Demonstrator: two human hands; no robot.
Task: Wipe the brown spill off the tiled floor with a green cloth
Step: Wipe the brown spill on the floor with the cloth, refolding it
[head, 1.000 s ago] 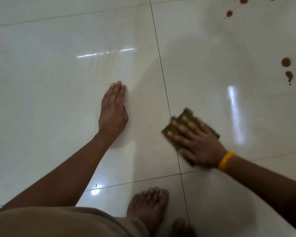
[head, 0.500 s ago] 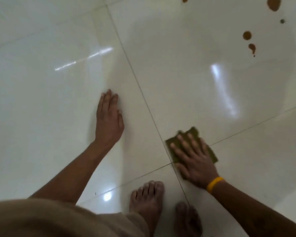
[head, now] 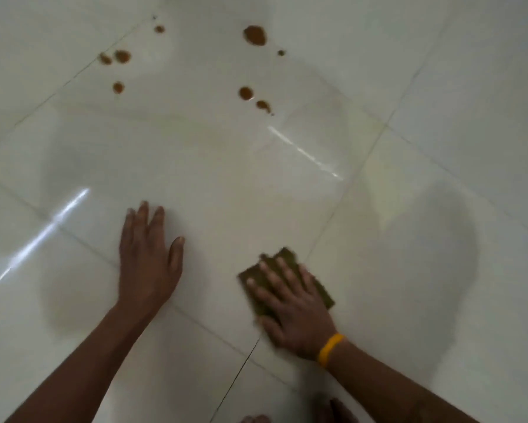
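Several brown drops lie on the glossy white tiled floor [head: 214, 184] far ahead: a big spot [head: 254, 35], a pair [head: 252, 97] below it, and a cluster [head: 116, 58] to the left. My right hand [head: 290, 303], with a yellow wristband, presses flat with spread fingers on a folded green cloth [head: 285, 257] lying on the floor. My left hand [head: 148, 264] rests flat on the tile, fingers straight, palm down, to the left of the cloth. All the brown drops are well beyond both hands.
Dark grout lines [head: 235, 380] cross the floor between the hands. Toes of a bare foot [head: 256, 419] show at the bottom edge. Light streaks [head: 43, 233] reflect off the tiles.
The view has swung up and round, so more brown drops show and the feet drop to the bottom edge. Both hands stay flat, the right one still on the cloth.
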